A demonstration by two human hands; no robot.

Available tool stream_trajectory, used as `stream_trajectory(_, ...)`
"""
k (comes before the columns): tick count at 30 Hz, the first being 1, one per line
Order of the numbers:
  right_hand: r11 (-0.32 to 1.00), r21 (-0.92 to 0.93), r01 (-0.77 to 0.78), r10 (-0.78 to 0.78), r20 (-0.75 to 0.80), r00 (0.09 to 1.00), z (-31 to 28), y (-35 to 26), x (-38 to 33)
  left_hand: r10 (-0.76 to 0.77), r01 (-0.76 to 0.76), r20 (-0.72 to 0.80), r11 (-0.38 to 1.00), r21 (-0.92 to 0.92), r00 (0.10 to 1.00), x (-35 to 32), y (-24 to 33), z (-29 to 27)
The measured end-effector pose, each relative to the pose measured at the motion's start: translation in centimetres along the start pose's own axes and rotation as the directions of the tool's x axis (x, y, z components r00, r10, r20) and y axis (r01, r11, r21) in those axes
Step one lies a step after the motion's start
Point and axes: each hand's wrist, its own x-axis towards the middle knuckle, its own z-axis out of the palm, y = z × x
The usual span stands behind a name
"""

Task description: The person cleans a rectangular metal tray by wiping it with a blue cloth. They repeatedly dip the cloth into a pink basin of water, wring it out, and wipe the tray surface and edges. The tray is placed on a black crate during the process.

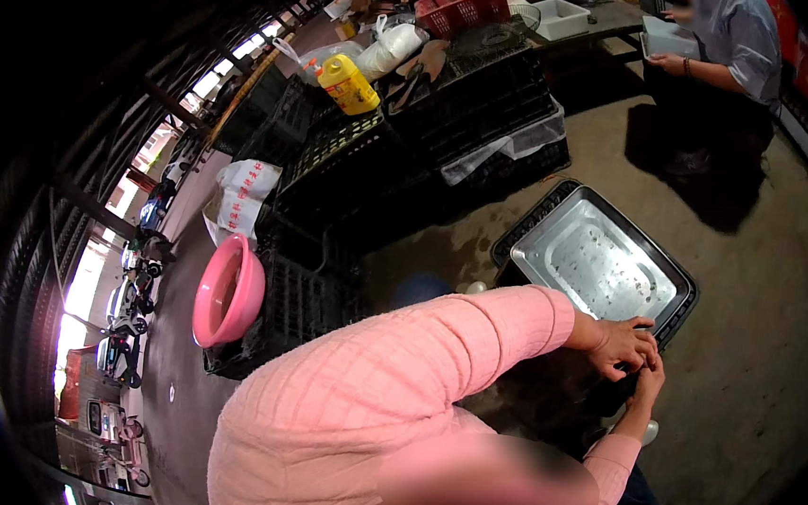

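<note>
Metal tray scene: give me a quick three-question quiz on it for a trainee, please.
1. True or false: the pink-sleeved person's hands are close together at a corner of the metal tray.
2. Multiple choice: the basin leaning against the black crates is A) blue, B) pink, C) green.
3. What colour is the body of the jug standing on top of those crates?

Key: 1 true; 2 B; 3 yellow.
</note>
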Motion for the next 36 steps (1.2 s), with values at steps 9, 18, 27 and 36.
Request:
stream_trajectory(9, 0.997, -0.053, -0.065, 0.067, 0.04, 0.997, -1.0, 1.9, -2.6, -0.012, 0.012, -0.029, 1.0, 0.016, 1.0, 0.3, 0.4, -0.2)
stream_trajectory(18, 0.976, 0.206, -0.074, 0.102, -0.131, 0.986, 1.7, -0.9, 0.4, -0.05, 0.051, 0.061, 0.999, -0.015, 0.997, 0.1, 0.3, -0.3)
stream_trajectory(27, 0.961, 0.219, -0.171, 0.193, -0.085, 0.977, 1.5, -1.7, 0.0, -0.022, 0.022, 0.002, 0.999, -0.04, 1.0, 0.1, 0.3, -0.3)
stream_trajectory(36, 0.99, -0.123, -0.069, 0.069, -0.006, 0.998, -1.8, 3.9, -2.5, -0.025, 0.025, 0.016, 0.999, 0.03, 1.0, 0.4, 0.4, -0.8)
